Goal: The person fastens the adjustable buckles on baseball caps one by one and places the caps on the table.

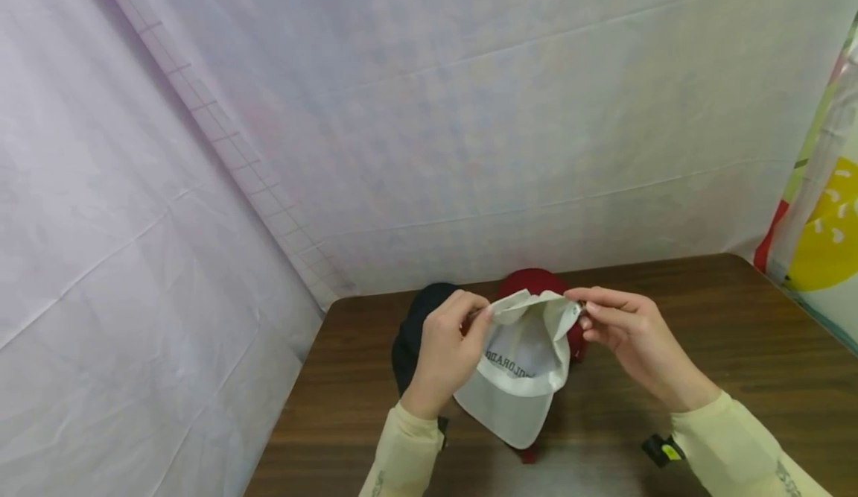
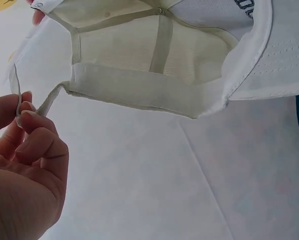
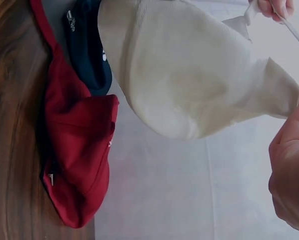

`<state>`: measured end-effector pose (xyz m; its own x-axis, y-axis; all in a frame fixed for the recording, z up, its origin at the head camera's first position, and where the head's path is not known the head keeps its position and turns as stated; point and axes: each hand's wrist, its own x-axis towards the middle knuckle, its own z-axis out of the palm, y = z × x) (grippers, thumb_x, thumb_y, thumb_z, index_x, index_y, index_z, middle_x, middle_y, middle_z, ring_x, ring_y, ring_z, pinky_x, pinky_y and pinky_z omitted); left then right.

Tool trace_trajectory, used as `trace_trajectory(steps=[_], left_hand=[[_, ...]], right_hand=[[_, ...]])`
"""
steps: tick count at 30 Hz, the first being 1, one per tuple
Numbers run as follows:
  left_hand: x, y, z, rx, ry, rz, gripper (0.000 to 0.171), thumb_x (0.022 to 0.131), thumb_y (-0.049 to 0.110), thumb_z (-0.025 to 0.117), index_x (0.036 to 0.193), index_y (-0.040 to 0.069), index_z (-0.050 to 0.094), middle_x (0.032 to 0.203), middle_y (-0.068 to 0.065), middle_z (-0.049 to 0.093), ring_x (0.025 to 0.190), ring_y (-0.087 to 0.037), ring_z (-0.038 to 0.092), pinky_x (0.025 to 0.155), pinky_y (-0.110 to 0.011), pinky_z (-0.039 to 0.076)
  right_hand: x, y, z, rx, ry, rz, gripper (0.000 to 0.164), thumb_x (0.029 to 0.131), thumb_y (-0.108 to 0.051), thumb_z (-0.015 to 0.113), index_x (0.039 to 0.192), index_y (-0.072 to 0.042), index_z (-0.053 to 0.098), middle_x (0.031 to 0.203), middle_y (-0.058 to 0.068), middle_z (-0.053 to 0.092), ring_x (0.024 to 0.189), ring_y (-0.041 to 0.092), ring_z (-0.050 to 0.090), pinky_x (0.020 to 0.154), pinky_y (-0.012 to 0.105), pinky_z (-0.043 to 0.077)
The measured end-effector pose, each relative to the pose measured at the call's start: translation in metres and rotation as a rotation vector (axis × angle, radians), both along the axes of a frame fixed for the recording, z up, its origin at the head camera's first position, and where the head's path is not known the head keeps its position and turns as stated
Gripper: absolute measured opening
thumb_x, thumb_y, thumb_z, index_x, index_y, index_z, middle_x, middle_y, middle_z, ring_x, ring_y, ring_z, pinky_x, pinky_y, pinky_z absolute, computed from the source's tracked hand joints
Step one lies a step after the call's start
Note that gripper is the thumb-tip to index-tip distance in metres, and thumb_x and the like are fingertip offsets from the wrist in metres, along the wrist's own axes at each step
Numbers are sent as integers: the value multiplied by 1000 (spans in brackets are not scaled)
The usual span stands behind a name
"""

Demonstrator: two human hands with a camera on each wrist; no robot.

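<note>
A white baseball cap point(image 1: 512, 385) hangs above the table, its inside toward the head camera and its brim pointing down and near. Reversed dark lettering shows through the front panel. My left hand point(image 1: 450, 348) pinches the cap's back strap point(image 2: 48, 100) between thumb and fingertips, at the left side of the rear opening. At the other side of that opening, my right hand point(image 1: 640, 337) pinches the cap's back edge beside a small metal piece. In the right wrist view the cap's crown point(image 3: 189, 70) bulges outward, and part of my right hand point(image 3: 294, 170) lies at the frame edge.
Behind the white cap, a dark navy cap point(image 1: 410, 333) lies on the left and a red cap point(image 1: 532, 281) on the right, both on the brown wooden table point(image 1: 757, 348). Pale cloth curtains point(image 1: 469, 132) stand at the back and left. A yellow-patterned cloth point(image 1: 827, 236) hangs at right.
</note>
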<state>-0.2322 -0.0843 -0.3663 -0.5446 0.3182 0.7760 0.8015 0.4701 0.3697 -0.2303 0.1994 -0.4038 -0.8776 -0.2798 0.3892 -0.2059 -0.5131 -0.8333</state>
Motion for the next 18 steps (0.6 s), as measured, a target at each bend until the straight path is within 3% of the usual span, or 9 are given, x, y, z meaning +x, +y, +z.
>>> trace_trajectory(steps=[6, 14, 18], left_hand=[[3, -1, 6, 42, 26, -19, 7, 99, 12, 65, 92, 12, 67, 80, 5, 53, 66, -7, 46, 55, -17, 37], [10, -2, 10, 81, -15, -55, 10, 100, 13, 64, 90, 11, 67, 79, 5, 53, 66, -8, 47, 53, -19, 40], [14, -4, 11, 105, -14, -69, 9, 98, 11, 66, 90, 10, 67, 78, 3, 54, 66, -8, 47, 51, -21, 41]], right_hand=[[2, -2, 5, -6, 47, 1, 30, 103, 7, 45, 129, 18, 55, 101, 10, 66, 84, 16, 67, 76, 28, 58], [1, -8, 10, 40, 120, -92, 31, 102, 8, 48, 129, 22, 51, 110, 16, 61, 92, 21, 68, 83, 31, 57], [1, -14, 11, 45, 196, -103, 30, 101, 11, 48, 128, 24, 50, 110, 20, 59, 97, 26, 67, 86, 34, 56]])
